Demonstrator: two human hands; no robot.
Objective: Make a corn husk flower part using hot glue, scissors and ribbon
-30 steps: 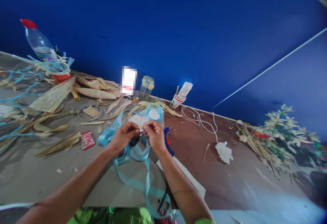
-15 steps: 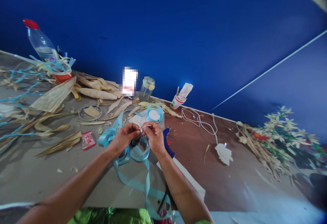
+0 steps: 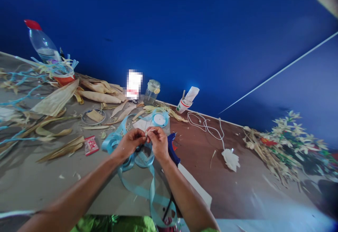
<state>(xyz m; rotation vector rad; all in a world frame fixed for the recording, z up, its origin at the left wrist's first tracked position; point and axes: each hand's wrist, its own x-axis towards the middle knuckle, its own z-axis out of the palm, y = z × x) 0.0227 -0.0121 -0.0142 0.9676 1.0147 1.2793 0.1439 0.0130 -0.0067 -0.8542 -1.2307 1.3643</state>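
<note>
My left hand (image 3: 132,140) and my right hand (image 3: 157,141) meet over the table, fingertips pinched together on a small pale strip (image 3: 146,132), perhaps husk. Its exact shape is mostly hidden by the fingers. Beneath both hands lies a tangle of light blue ribbon (image 3: 144,159), trailing down over the table's front edge. A dark object, partly covered, shows just under the fingertips. Beyond the hands rests a ribbon spool (image 3: 160,119). A blue glue gun (image 3: 173,150) lies close beside my right wrist.
Dried corn husks (image 3: 100,96) and a red-and-white packet (image 3: 91,145) lie to the left. Along the wall stand a capped bottle (image 3: 43,45), a clear jar (image 3: 152,92) and a paper cup (image 3: 182,105). A white cable (image 3: 211,129) and pale artificial flowers (image 3: 295,133) are on the right.
The fingertips have drawn closer around the pale strip, and less of it shows between them. My right hand has shifted slightly left. Surrounding objects stay in place.
</note>
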